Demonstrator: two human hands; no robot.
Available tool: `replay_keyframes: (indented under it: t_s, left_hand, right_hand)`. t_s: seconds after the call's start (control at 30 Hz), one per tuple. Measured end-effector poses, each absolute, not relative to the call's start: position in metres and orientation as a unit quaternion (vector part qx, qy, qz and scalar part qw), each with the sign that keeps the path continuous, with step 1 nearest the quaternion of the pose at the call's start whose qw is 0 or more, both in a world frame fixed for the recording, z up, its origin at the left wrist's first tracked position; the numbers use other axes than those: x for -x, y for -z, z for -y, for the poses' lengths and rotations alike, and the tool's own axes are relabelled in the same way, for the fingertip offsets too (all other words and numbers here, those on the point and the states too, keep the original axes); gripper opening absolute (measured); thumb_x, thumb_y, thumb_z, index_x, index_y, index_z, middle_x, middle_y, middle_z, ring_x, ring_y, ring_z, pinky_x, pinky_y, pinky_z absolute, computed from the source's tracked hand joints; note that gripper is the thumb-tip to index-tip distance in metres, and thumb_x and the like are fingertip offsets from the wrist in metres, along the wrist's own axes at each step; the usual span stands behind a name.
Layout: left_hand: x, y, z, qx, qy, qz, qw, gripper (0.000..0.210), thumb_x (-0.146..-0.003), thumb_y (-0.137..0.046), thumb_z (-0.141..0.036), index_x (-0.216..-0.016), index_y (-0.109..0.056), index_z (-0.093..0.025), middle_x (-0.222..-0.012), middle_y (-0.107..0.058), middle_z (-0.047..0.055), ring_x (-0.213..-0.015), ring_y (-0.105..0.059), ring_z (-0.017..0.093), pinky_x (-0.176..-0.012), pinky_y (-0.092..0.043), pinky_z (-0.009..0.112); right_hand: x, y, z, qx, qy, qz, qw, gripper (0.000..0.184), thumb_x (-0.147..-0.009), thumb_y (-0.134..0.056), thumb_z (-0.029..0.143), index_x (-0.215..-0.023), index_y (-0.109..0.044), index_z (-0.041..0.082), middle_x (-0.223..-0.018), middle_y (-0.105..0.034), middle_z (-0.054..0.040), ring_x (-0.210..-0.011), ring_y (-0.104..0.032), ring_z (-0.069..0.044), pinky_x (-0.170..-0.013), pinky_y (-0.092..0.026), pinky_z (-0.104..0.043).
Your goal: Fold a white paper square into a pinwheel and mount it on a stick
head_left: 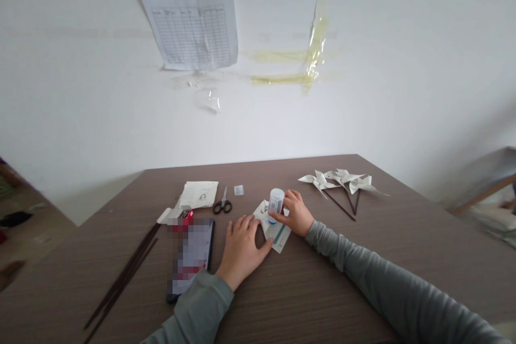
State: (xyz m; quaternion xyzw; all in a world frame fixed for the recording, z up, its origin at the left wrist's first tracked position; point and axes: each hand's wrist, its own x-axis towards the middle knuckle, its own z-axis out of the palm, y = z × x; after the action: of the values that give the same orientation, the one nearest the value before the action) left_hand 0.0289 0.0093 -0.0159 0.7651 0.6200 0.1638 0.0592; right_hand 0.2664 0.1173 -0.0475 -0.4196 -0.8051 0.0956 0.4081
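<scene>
My right hand (297, 214) is closed around a glue stick (276, 200), a white tube held upright with its lower end against a piece of printed paper (281, 237). The paper lies on the brown table, its corners seemingly cut or folded. Flat on the table, my left hand (243, 247) has its fingers spread, with thumb and index finger at the paper's left edge. A small whitish translucent cap (238, 190) lies beyond the hands. Beside it are black-handled scissors (223, 204), blades pointing away.
Paper pinwheels (342, 178) on dark sticks lie at the back right. A stack of paper squares (199, 194) and a small red-and-white box (183, 219) are at left. Nearer are a phone (191, 258) and several dark sticks (124, 274). A wall (274, 129) stands behind the table.
</scene>
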Motion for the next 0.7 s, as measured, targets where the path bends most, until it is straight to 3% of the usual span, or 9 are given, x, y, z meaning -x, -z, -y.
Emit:
replay_keyframes:
  t_s: [0.43, 0.7]
  left_hand:
    - [-0.028, 0.0157, -0.0099, -0.765, -0.162, -0.62, 0.06, 0.047, -0.113, -0.091, -0.039, -0.157, -0.089, -0.025, -0.181, -0.082, 0.021, -0.179, -0.069, 0.049, -0.156, -0.047, 0.082]
    - [-0.0261, 0.02, -0.0108, -0.77, -0.174, -0.611, 0.055, 0.046, -0.111, -0.091, -0.037, -0.156, -0.09, -0.027, -0.179, -0.084, 0.019, -0.177, -0.071, 0.049, -0.154, -0.048, 0.083]
  right_hand:
    - [-0.2658, 0.0459, -0.1145, 0.413, -0.066, 0.82, 0.391, 0.044, -0.105, -0.105, 0.048, -0.084, -0.071, 0.029, -0.098, -0.076, -0.0031, -0.107, -0.078, -0.033, -0.132, -0.063, -0.067]
    - [-0.2696, 0.0483, -0.113, 0.413, -0.072, 0.793, 0.442, 0.042, -0.108, -0.101, 0.059, -0.088, -0.08, 0.03, -0.104, -0.084, -0.0079, -0.114, -0.08, -0.037, -0.132, -0.064, -0.068]
